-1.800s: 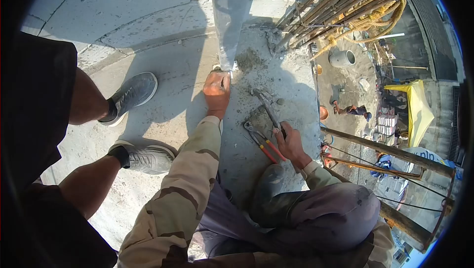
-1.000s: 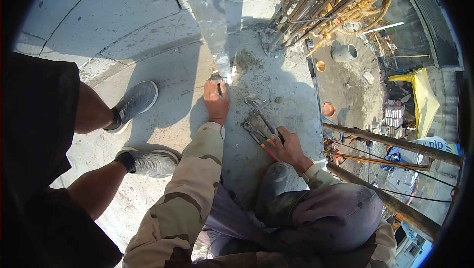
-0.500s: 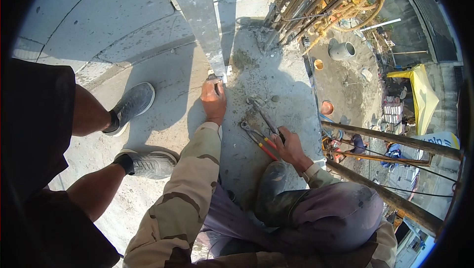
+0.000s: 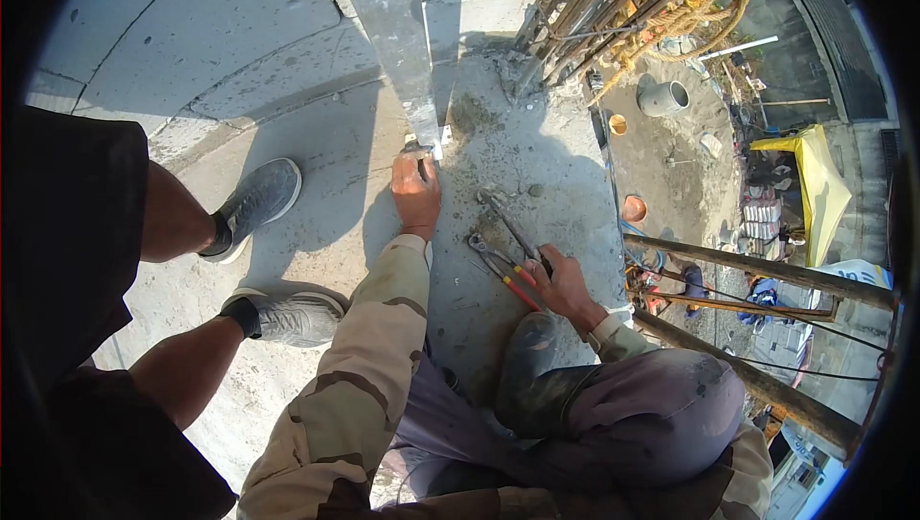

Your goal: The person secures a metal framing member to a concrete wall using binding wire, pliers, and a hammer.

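My left hand [image 4: 416,196] is closed at the foot of a flat metal post [image 4: 398,36], its fingertips by a small white plate [image 4: 444,137] on the concrete. A small dark thing shows at those fingers, too hidden to name. In my right hand [image 4: 565,288] is the handle of a hammer [image 4: 511,220], whose head end lies low over the slab, pointing away from me. Just left of the hammer, pincers [image 4: 504,271] with red and yellow grips rest on the concrete.
Another person's shoes [image 4: 264,208] stand at left. Bundled rods [image 4: 594,2] and yellow rope [image 4: 704,2] are ahead. Beyond the slab's right edge [image 4: 610,175] is a drop to a yard with a yellow canopy [image 4: 815,180]. Wooden poles [image 4: 757,271] cross at right.
The metal post's upper part has tilted slightly to the right. My left hand has moved very slightly right with it; my right hand and the hammer look nearly unmoved.
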Motion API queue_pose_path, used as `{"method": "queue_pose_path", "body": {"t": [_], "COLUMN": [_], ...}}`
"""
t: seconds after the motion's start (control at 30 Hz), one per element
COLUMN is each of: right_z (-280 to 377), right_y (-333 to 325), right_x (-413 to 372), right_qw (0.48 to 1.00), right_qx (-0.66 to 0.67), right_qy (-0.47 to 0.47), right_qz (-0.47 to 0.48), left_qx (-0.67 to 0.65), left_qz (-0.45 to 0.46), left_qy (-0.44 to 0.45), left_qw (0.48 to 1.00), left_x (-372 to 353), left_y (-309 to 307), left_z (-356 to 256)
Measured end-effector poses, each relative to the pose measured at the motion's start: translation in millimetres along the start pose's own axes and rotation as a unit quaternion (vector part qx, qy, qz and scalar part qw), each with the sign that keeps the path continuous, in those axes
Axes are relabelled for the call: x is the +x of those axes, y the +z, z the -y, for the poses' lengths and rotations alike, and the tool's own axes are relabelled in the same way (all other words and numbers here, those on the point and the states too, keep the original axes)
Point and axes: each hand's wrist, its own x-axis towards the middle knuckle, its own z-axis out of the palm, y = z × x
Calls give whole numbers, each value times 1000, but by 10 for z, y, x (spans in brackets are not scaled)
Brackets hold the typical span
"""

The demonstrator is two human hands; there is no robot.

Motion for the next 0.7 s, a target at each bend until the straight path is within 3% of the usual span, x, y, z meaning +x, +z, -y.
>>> {"method": "queue_pose_path", "body": {"t": [0.7], "right_z": [-8], "right_y": [15], "right_x": [-2], "right_qw": [1000], "right_qx": [6], "right_qy": [14], "right_qz": [7], "left_qx": [28], "left_qz": [14], "left_qy": [-9], "left_qw": [999], "left_x": [-12], "left_y": [23], "left_z": [11]}}
